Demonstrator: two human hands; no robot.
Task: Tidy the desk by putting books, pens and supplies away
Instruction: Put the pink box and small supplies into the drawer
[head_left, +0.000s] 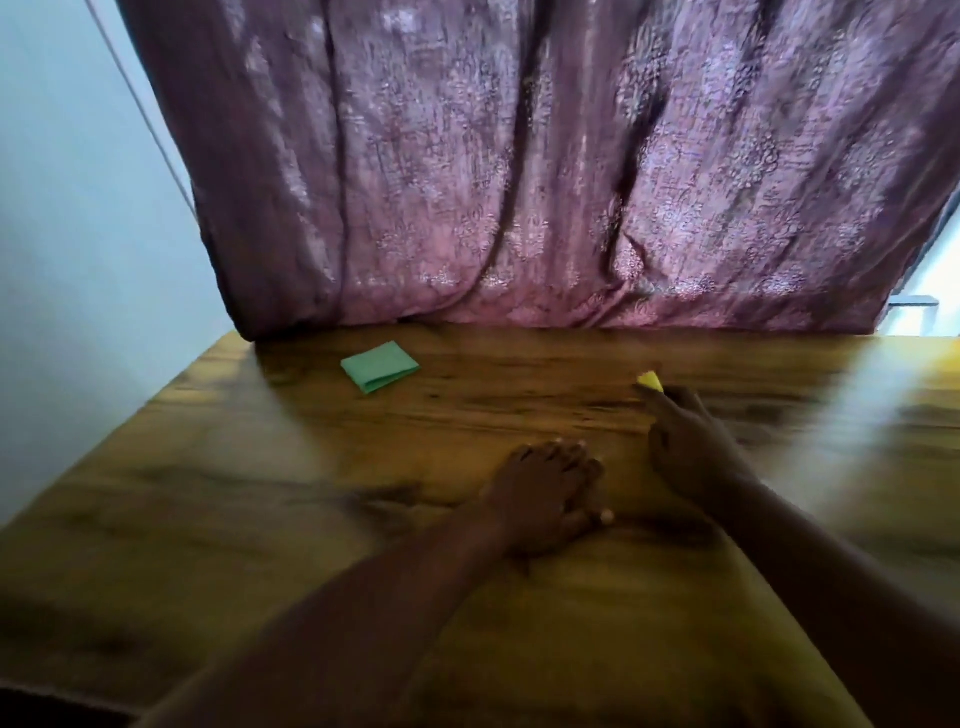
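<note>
Your right hand (691, 447) reaches forward with its fingertips (662, 397) meeting a small yellow piece (650, 380); blur hides whether that grip is pinching it or only touching. Your left hand (545, 493) lies flat on the table (208, 493), near side of the yellow piece, fingers together and relaxed, holding nothing. A folded green paper (379, 367) sits well to the left of the yellow piece, near the purple curtain (519, 182). Little appears left: judging by this, just these two scraps await putting away.
</note>
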